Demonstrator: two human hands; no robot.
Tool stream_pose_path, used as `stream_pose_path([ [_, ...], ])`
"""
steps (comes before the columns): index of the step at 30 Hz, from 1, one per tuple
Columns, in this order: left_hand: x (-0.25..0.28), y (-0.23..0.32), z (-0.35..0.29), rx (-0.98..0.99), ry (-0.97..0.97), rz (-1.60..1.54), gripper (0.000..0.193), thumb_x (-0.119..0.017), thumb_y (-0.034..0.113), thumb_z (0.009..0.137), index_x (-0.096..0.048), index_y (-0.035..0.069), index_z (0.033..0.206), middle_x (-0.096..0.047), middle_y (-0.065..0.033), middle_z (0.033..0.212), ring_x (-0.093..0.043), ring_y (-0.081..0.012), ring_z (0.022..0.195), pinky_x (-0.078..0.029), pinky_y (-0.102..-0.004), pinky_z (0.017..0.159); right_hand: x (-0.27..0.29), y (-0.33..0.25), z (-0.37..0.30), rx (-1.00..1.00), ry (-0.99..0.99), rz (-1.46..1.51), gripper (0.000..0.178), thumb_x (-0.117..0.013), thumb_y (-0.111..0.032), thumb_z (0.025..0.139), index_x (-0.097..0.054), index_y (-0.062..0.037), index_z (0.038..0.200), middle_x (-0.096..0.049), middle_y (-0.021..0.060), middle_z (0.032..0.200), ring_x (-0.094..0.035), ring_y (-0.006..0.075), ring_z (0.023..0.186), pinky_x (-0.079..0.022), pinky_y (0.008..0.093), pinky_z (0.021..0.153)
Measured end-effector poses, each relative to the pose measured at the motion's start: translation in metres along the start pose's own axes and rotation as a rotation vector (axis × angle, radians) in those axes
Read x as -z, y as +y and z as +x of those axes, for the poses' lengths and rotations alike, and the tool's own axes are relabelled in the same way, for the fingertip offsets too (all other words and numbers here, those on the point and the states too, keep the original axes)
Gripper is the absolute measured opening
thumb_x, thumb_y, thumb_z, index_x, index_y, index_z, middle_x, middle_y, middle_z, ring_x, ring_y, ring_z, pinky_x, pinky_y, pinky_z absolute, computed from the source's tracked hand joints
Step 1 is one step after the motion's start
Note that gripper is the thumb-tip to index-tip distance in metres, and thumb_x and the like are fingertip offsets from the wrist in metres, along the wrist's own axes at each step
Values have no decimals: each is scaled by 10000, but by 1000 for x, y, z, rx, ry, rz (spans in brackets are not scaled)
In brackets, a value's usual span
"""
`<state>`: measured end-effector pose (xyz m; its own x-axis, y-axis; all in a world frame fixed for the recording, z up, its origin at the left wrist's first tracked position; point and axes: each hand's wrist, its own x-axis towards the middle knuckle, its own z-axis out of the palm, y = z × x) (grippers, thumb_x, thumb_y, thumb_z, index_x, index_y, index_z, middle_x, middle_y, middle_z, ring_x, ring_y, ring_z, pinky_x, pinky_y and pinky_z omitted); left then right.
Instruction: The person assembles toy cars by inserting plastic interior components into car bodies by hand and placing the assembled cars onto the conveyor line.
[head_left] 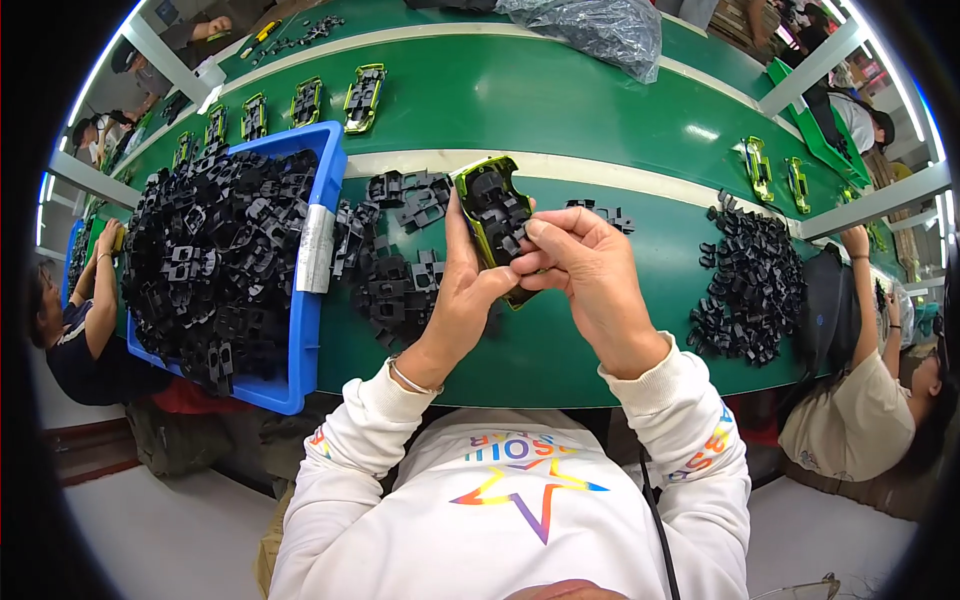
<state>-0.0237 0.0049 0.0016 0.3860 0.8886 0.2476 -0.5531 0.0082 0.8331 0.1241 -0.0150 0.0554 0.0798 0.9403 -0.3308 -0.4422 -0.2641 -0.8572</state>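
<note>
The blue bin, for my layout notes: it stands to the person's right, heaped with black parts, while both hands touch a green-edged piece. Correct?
Not the right: the head view shows the blue bin on the person's left. It is heaped with black parts, and the left hand and right hand both touch the green-edged piece.

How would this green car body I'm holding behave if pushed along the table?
The car body looks like moulded plastic, so probably stiff. It's likely light, held mostly by fingers of the left hand and right hand. No visible wheels and a smooth-looking table suggest it might slide, not roll.
</note>
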Motion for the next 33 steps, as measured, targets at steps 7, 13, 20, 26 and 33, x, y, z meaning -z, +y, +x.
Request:
stream_pose_path([
  [7, -6, 3, -2, 68, 107, 145, 839, -539, 114, 906, -24, 27, 1563, -452, -140, 1373, -514, -185, 1208, -427, -307, 1029, 0, -9, 5, 105, -70, -407, 197, -725, -163, 907, -647, 6, 970, -659, 47, 738, -541, 63, 529, -419, 204, 495],
  [13, -1, 8, -3, 86, 136, 126, 756, -455, 152, 979, -12, 7, 1574, -448, -134, 1389, -504, -162, 1222, -410, -302, 1046, 12, -4, 4, 424, -124, -631, 175, -748, -151, 867, -661, -4, 904, -659, 23, 842, -557, 77, 713, -444, 251, 614],
  [20, -2, 8, 0, 155, 128, 98, 723, -437, 161, 993, -46, 8, 1581, -426, -134, 1436, -499, -176, 1247, -395, -316, 1071, 16, 13, 8, 327, -80, -450, 297, -762, -149, 837, -626, -7, 1059, -634, 45, 1003, -570, 119, 852, -492, 275, 764],
  [26, 8, 0, -3, 207, 103, 97, 724, -453, 132, 958, -97, 7, 1576, -449, -122, 1416, -492, -171, 1259, -399, -313, 1068, 11, 14, 6, 168, -95, -321, 420, -709, -93, 892, -554, 31, 1261, -619, 63, 1079, -585, 124, 998, -485, 282, 902],
  [33, 4, 3, 1, 257, 112, 117, 701, -464, 125, 944, -161, 2, 1564, -481, -106, 1371, -508, -156, 1212, -417, -313, 1044, 16, 13, 8, 89, -190, -244, 421, -667, -75, 905, -550, 82, 1278, -649, 140, 1159, -628, 174, 1063, -508, 312, 942],
])
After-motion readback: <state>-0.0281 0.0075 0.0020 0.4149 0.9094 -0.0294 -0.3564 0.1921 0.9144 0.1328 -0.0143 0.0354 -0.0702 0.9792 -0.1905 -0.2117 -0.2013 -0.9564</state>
